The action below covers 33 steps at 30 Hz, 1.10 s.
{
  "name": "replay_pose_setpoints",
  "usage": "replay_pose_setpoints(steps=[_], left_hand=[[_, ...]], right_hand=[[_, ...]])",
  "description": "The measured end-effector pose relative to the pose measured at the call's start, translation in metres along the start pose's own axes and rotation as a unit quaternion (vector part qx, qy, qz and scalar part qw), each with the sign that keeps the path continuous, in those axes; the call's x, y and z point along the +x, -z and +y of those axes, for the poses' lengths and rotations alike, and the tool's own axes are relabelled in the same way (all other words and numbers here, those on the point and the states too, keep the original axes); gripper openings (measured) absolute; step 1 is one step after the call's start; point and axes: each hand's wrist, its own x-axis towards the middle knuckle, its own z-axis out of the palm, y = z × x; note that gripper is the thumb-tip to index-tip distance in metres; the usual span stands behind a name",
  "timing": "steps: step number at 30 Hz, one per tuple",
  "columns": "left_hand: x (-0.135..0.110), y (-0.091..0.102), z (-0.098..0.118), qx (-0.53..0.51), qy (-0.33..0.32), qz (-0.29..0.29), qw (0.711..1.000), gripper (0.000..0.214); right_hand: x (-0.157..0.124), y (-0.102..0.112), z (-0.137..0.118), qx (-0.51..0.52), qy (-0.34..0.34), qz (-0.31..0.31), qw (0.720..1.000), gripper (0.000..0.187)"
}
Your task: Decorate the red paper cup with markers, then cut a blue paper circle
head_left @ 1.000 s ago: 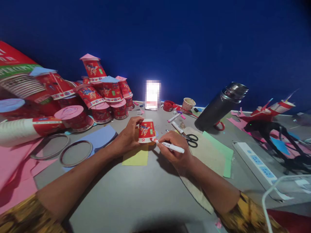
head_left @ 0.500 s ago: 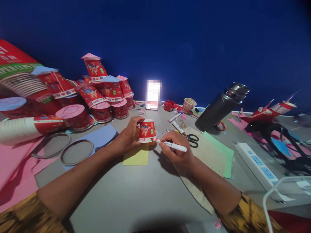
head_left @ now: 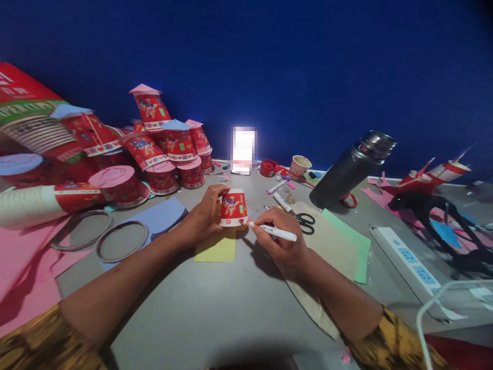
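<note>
A red paper cup (head_left: 232, 207) stands upside down on a yellow sheet of paper (head_left: 215, 247) in the middle of the grey table (head_left: 215, 308). My left hand (head_left: 202, 216) is wrapped round the cup's left side, holding it down. My right hand (head_left: 280, 239) grips a white marker (head_left: 274, 232); its tip touches the paper at the cup's lower right rim.
A heap of red cups (head_left: 154, 149) with paper caps fills the back left, with two rings (head_left: 121, 240) and pink paper (head_left: 19, 267) in front. Scissors (head_left: 306, 222), markers, a dark flask (head_left: 348, 169) and a power strip (head_left: 408, 259) lie to the right.
The right hand and marker have shifted slightly rightward along the cup's rim. The left hand and cup stay as they were.
</note>
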Motion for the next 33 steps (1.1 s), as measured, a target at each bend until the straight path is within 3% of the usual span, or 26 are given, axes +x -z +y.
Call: replay_pose_setpoints(steps=[6, 12, 33], left_hand=[[0.0006, 0.0003, -0.0003, 0.004, -0.004, -0.004, 1.000, 0.085], [0.0016, 0.0035, 0.0050, 0.006, 0.001, -0.012, 1.000, 0.086], [0.0019, 0.0029, 0.0016, 0.000, 0.000, -0.009, 1.000, 0.088]], right_hand=[[-0.0004, 0.0008, -0.0014, 0.002, -0.004, -0.034, 0.999, 0.008], [0.0000, 0.0013, 0.0006, -0.012, 0.000, -0.001, 1.000, 0.008], [0.0005, 0.0030, -0.0002, 0.001, 0.000, -0.024, 1.000, 0.009]])
